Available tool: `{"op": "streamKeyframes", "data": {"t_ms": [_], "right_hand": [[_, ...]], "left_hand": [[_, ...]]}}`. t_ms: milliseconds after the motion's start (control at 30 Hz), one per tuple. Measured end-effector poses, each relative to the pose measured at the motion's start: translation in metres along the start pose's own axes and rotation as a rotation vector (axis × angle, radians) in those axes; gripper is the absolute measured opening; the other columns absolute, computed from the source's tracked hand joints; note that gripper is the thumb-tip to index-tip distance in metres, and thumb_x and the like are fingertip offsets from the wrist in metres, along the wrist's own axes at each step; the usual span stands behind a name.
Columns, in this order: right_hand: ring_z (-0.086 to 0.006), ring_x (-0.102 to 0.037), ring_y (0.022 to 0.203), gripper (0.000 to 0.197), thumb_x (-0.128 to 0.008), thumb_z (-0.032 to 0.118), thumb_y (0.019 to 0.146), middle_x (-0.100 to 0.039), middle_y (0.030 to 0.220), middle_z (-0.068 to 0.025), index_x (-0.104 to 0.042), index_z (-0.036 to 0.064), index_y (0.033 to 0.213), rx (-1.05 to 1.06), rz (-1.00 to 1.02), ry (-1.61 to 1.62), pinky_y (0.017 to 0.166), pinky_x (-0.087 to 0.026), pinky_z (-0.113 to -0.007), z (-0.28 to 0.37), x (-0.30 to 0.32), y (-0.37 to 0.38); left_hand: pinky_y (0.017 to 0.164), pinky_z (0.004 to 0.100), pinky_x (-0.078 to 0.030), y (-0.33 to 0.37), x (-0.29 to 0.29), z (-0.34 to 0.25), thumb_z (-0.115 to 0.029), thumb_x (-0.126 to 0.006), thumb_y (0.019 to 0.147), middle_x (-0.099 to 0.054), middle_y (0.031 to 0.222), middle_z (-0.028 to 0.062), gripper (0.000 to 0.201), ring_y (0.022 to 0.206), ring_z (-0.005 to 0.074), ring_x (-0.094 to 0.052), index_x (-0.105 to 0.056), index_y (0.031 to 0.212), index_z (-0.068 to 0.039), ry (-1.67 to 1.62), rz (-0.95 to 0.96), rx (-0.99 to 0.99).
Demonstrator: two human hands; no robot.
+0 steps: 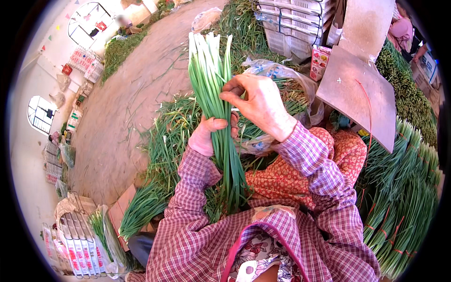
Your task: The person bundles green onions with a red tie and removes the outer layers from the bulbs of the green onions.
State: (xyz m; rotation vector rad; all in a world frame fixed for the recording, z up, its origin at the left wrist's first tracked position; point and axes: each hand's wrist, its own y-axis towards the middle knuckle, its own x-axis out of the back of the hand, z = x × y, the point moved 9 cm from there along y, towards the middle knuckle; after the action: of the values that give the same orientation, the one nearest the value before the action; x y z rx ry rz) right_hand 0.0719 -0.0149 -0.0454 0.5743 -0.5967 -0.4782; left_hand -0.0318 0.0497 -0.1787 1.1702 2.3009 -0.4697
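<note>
Upright in front of me is a bunch of garlic chives [206, 70], white stem ends at the top and green leaves hanging toward my lap. My left hand [209, 131] is wrapped round its middle, the thumb across the front. Higher up, my right hand [256, 98] has thumb and fingers pinched at the bunch's right edge, on a stalk standing a little apart from the others; the fingertips partly hide it. Loose chives [174, 127] lie heaped on the ground beneath and left of my hands. A clear plastic sheet [305, 87] with trimmings lies beyond my right hand.
At my right stands a board [359, 94] with a red tie hanging over it. Tied chive bundles [399, 197] are stacked beside me. White plastic crates [296, 28] stand at the back. A small chive pile [145, 204] lies at my left. Other people sit farther off.
</note>
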Motion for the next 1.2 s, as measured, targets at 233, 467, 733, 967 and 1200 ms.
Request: {"op": "streamKeyframes", "data": {"t_ms": [233, 467, 733, 967, 1200], "right_hand": [[-0.0166, -0.061, 0.06, 0.018, -0.066, 0.019, 0.077, -0.063, 0.069, -0.0096, -0.065, 0.0005, 0.081, -0.087, 0.092, 0.037, 0.056, -0.047, -0.029, -0.017, -0.02, 0.001], [-0.009, -0.051, 0.056, 0.026, -0.061, 0.024, 0.081, -0.058, 0.063, -0.0041, -0.064, -0.002, 0.082, -0.251, 0.178, 0.426, 0.052, -0.041, -0.026, -0.052, -0.033, -0.008], [-0.0025, -0.039, 0.053, 0.016, -0.059, 0.019, 0.085, -0.052, 0.066, 0.0045, -0.06, 0.0036, 0.086, -0.376, 0.275, 0.626, 0.047, -0.031, -0.019, -0.033, -0.017, -0.019], [-0.0235, -0.059, 0.06, 0.008, -0.063, 0.013, 0.077, -0.058, 0.072, -0.0066, -0.059, 0.0074, 0.081, 0.013, -0.01, 0.012, 0.054, -0.046, -0.033, -0.006, -0.003, -0.015], [-0.0227, -0.06, 0.067, 0.016, -0.066, 0.012, 0.072, -0.052, 0.075, -0.0045, -0.059, 0.0103, 0.087, 0.183, -0.026, -0.28, 0.055, -0.047, -0.034, 0.01, -0.013, -0.013]], "left_hand": [[0.06, 0.0294, -0.053, -0.004, -0.007, 0.006, -0.027, -0.076, 0.061, -0.06, 0.083, 0.0079, 0.051, 0.069, 0.0197, -0.061, -0.056, 0.102, -0.003, -0.058, 0.079, 0.026], [0.065, 0.0336, -0.053, 0.0, -0.02, 0.014, -0.03, -0.077, 0.063, -0.061, 0.089, 0.0098, 0.055, 0.073, 0.0241, -0.061, -0.055, 0.105, -0.002, -0.239, 0.276, -0.034], [0.068, 0.0353, -0.053, -0.006, -0.02, 0.018, -0.031, -0.079, 0.062, -0.059, 0.097, 0.0106, 0.063, 0.08, 0.0262, -0.061, -0.053, 0.112, -0.005, -0.291, 0.279, -0.006], [0.072, 0.0369, -0.052, -0.007, -0.018, 0.029, -0.03, -0.077, 0.061, -0.058, 0.098, 0.0096, 0.063, 0.084, 0.027, -0.059, -0.053, 0.112, -0.003, -0.243, 0.249, 0.086], [0.062, 0.036, -0.056, -0.007, -0.014, 0.028, -0.039, -0.075, 0.061, -0.061, 0.088, 0.0215, 0.071, 0.073, 0.0293, -0.063, -0.051, 0.113, 0.004, -0.158, 0.169, 0.004]]}}
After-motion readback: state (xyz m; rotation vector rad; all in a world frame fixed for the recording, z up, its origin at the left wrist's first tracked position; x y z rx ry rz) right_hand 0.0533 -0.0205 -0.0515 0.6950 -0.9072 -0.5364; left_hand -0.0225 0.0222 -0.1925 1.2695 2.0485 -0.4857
